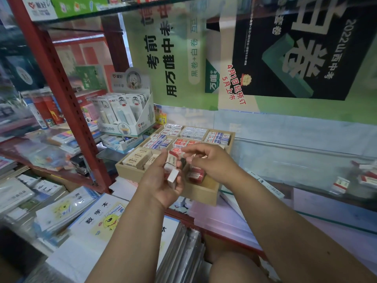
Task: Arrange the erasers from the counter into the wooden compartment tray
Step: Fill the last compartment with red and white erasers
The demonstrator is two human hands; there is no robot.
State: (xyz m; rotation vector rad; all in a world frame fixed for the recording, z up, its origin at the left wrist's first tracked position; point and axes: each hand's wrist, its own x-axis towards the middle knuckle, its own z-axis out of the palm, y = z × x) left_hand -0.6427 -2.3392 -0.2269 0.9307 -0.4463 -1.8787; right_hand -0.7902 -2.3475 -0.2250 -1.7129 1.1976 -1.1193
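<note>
Both hands raised over the near part of the wooden compartment tray (206, 196), tray sitting on the glass counter (306, 160)

Left hand (161, 180) curled round a small stack of red-and-white sleeved erasers (171, 160), one white eraser end (173, 176) sticking out toward the camera; firm grasp, fingers wrapped

Right hand (208, 160) just right of the left, nearly touching it, fingers bent, thumb and forefinger close together near the top of the held stack; cannot tell whether anything is pinched there, blurred

Tray mostly filled: beige-wrapped erasers (138, 158) in near-left compartment, blue-and-white sleeved erasers (157, 142) in middle-left, more white-sleeved ones in far compartments (193, 132), red-sleeved erasers (183, 142) in centre, red pack (195, 174) in near compartment under the right wrist

Loose red-and-white erasers (340, 183) lying on the counter far right, well apart from the tray, more at the right edge (367, 176), blurred

Left of tray: white display box of carded correction tapes (126, 113) upright, red shelf upright (61, 94) beside it
Near left: stacks of exercise books (98, 217) wrapped in plastic
Far: green and black poster (285, 48) on the wall behind the counter
</note>
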